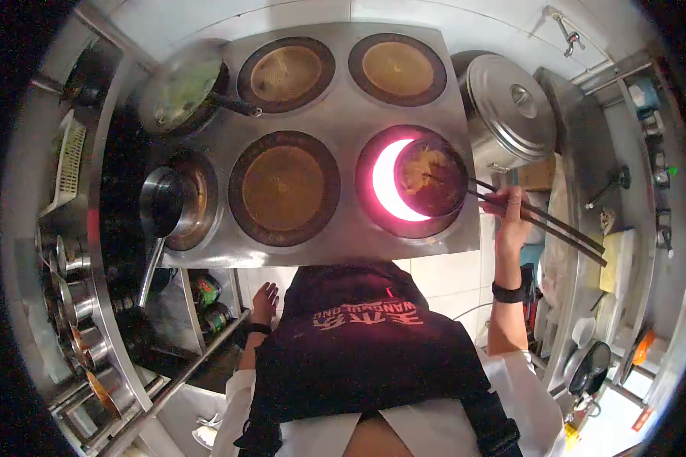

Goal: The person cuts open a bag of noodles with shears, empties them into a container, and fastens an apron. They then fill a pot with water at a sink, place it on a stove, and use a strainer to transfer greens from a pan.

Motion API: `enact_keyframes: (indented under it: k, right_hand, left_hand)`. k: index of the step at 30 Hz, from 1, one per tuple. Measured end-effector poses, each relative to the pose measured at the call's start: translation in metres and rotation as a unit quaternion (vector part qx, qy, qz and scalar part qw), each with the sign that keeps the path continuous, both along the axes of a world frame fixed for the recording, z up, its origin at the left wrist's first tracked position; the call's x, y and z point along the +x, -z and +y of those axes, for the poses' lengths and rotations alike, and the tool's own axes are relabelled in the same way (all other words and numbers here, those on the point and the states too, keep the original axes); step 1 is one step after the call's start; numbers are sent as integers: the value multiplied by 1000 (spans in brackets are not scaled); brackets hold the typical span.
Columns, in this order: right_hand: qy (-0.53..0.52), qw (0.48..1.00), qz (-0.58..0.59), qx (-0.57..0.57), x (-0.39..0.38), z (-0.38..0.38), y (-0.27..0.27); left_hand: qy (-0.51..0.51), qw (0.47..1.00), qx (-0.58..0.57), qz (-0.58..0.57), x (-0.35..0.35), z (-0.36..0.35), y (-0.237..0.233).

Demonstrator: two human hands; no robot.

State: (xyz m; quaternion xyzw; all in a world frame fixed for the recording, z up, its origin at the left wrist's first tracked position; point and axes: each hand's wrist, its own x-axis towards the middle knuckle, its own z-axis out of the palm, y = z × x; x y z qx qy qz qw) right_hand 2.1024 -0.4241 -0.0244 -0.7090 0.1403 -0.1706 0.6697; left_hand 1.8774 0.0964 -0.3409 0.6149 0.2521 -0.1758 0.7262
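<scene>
My right hand (511, 209) is closed around long dark chopsticks (560, 228) at the right of the stove. Their tips reach left to a dark round pan (450, 198) with yellowish-brown food (423, 169) in it. The pan sits off-centre on the front right burner, whose left side glows pink-white (389, 183). A dark handle seems to lie beside the chopsticks near my fingers; whether my hand holds it too is unclear. My left hand (265, 301) hangs below the stove's front edge with fingers apart, holding nothing.
A steel stove top (347, 152) spans the middle. A lidded pan (184, 91) stands back left, a small saucepan (162, 202) front left. Behind my right hand is a large lidded pot (514, 107). Shelves with pans (91, 346) line the left; a counter (579, 190) runs along the right.
</scene>
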Motion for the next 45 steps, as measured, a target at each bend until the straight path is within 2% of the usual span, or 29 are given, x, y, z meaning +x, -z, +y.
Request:
enact_keyframes:
  k: [2,4,6,8,9,10,13,16,18,20,21,22,24,25,26,27,29,32,37,40,42,43,45]
  right_hand:
    - [2,1000,-3,10,6,11,4]
    - [-24,999,-36,19,14,20,7]
    - [-32,998,-13,59,18,13,16]
    - [-60,996,34,53,19,11,8]
    - [-64,997,36,6,20,6,6]
    - [-64,997,34,6,19,2,2]
    - [-55,996,28,-60,12,1,-23]
    - [-74,997,15,-25,9,8,-20]
    - [-78,996,36,4,9,15,-4]
    - [-128,989,75,20,11,14,13]
    - [-121,991,58,9,8,11,14]
    - [-120,991,58,8,5,6,11]
    - [-110,993,18,-31,-5,-8,1]
    - [-105,994,20,-26,-10,-11,-12]
    - [-89,995,27,-23,-15,-11,-24]
    - [-90,993,56,-45,-19,-15,-27]
    - [-91,990,87,-67,-21,-18,-19]
    - [-11,996,33,-83,-19,-13,26]
    - [5,1000,21,22,-15,-10,4]
    - [8,1000,9,-4,-12,-4,-20]
    - [0,1000,-15,13,-1,1,-5]
    - [-13,1000,-8,27,4,8,1]
    - [-25,999,-2,41,11,17,15]
  left_hand:
    - [-138,976,-86,145,-8,0,-8]
    - [-164,969,-83,165,-10,-1,-15]
    - [-216,952,-79,200,-11,-4,-19]
    - [-215,955,-86,188,-7,-9,-30]
    - [-215,956,-93,174,-3,-12,-35]
    - [-215,957,-93,173,2,-14,-37]
    - [-161,974,-39,154,15,-19,-39]
    - [-154,978,-82,117,22,-22,-42]
    - [-166,973,-80,138,26,-27,-45]
    - [-175,970,-82,150,26,-25,-43]
    - [-186,965,-85,162,26,-24,-42]
    - [-110,988,-58,93,11,-6,-3]
    - [14,998,1,-62,-17,26,66]
    - [14,998,1,-61,-11,19,48]
    - [-82,995,-26,52,2,4,12]
    - [-175,969,-52,165,12,-8,-17]
    - [-170,972,-69,149,5,-7,-18]
    - [-184,967,-85,157,5,-8,-19]
    - [-210,960,-84,162,11,-8,-25]
    - [-168,978,-59,109,6,-9,-20]
    - [-237,947,-120,183,12,-12,-23]
    - [-236,947,-120,183,9,-12,-23]
    - [-128,984,-88,84,-4,-8,-14]
